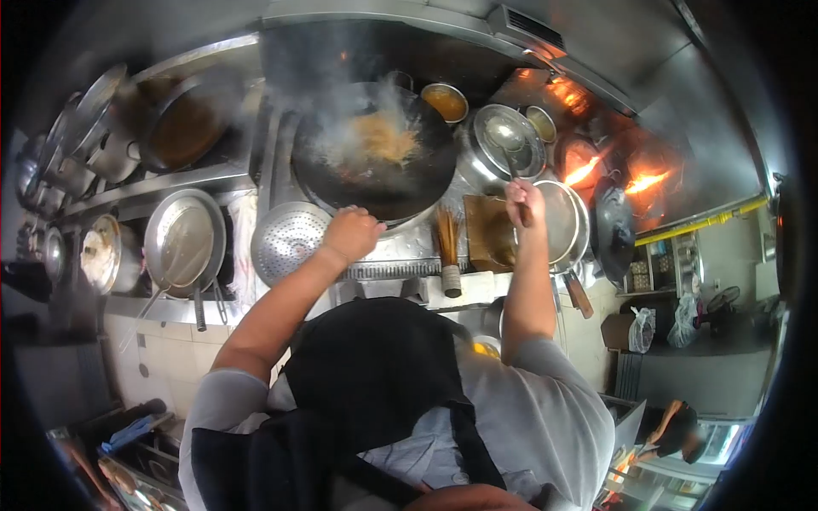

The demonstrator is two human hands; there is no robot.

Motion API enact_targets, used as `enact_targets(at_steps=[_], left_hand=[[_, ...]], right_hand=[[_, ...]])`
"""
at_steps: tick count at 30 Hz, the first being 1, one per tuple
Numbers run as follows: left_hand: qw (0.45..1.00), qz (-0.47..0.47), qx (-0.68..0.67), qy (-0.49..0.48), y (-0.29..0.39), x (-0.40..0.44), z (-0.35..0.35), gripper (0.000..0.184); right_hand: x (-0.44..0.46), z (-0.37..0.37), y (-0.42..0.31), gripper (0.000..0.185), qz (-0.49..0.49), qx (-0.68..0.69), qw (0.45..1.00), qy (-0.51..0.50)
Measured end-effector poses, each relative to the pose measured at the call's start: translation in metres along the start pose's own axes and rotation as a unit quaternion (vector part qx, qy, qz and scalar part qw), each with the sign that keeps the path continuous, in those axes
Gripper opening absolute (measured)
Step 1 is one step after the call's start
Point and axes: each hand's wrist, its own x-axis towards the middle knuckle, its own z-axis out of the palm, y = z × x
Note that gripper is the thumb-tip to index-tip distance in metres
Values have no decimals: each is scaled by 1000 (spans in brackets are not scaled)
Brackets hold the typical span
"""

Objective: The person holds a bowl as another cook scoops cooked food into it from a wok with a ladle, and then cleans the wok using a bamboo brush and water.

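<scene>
My left hand [356, 232] is closed at the near edge of a large black wok [426, 183]; whatever part it grips is hidden under the fingers. Inside the wok lies a heap of light brown food [383, 136], with steam rising off it. In my right hand [526, 204] is the handle of a ladle [504, 134], whose bowl is over a steel pot [481, 175] right of the wok. A perforated strainer [290, 243] lies beside my left forearm. Between my hands is a bamboo wok brush [448, 243].
Flames [643, 181] burn on the right-hand range, near a dark pan [613, 226]. A round sieve [558, 223] sits by my right wrist. A bowl of orange liquid [445, 103] stands behind the wok. Pans with sieves [185, 238] are at left; another person [669, 430] is at lower right.
</scene>
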Motion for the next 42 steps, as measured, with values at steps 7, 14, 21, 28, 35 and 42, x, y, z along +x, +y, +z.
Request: enact_targets(at_steps=[7,14,21,28,35,42], left_hand=[[999,-12,8,-48,-3,7,28,32],[998,-17,2,-58,11,8,26,25],[972,91,-145,162,-9,-41,39,46],[982,-76,-142,95,-90,-174,7,38],[925,-294,-183,-158,-145,-346,44,59],[726,-393,-563,-43,-47,-325,-5,17]], right_hand=[[-114,68,28,12,67,39,997,-2],[-220,121,98,38,73,-149,984,71],[-270,151,173,69,114,-393,904,123],[-236,134,194,68,16,-646,762,46],[-129,92,74,72,-164,-838,485,190],[25,-13,41,37,-163,-551,765,292]])
